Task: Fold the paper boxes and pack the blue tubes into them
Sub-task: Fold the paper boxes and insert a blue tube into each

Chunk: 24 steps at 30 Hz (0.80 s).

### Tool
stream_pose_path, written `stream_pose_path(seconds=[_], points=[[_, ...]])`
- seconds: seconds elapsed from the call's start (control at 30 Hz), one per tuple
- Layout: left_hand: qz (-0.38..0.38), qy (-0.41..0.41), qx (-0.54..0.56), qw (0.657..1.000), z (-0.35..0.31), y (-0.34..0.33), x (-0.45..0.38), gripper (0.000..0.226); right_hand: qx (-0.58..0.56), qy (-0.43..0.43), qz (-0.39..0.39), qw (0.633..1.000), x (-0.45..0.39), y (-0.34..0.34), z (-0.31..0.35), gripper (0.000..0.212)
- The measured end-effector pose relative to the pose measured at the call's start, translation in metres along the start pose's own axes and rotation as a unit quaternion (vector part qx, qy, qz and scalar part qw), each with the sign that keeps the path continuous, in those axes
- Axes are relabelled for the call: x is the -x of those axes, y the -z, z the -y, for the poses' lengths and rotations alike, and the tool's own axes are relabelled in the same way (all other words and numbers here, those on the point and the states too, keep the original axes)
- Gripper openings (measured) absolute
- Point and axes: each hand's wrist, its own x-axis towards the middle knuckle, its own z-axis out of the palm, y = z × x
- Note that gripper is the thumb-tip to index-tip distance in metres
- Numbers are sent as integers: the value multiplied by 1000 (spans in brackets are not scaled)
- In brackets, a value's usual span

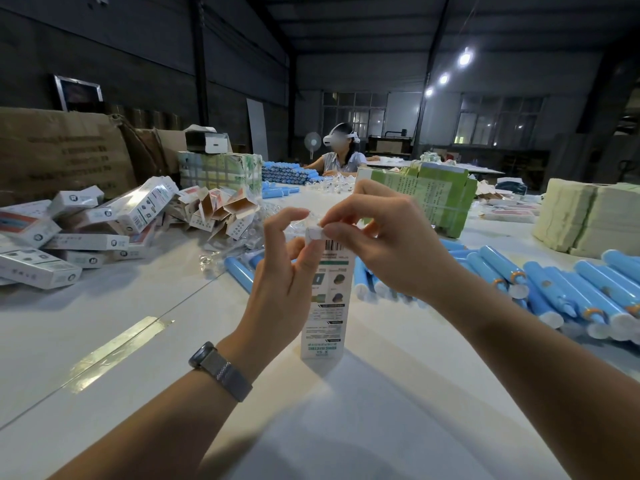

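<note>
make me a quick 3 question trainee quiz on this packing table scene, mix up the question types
1. True or false: the tall white printed paper box lies flat on the white table.
2. Which hand pinches the box's small white top flap?
A. left hand
B. right hand
C. neither
3. Fill in: the loose blue plastic tubes lie mostly to the person's ____ side, while the heap of closed white boxes lies on the other.

Key
1. False: it stands upright on its end.
2. B; the left hand steadies the box near its top.
3. right
</note>
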Motion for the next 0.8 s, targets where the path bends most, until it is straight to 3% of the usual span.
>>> stream_pose_path(seconds=[0.47,0.8], points=[[19,18,22,999,-4,0,0,23,13,-3,-33,999,-3,5,1,6],[22,22,33,999,-7,1,0,23,66,34,-8,997,-1,5,4,13]])
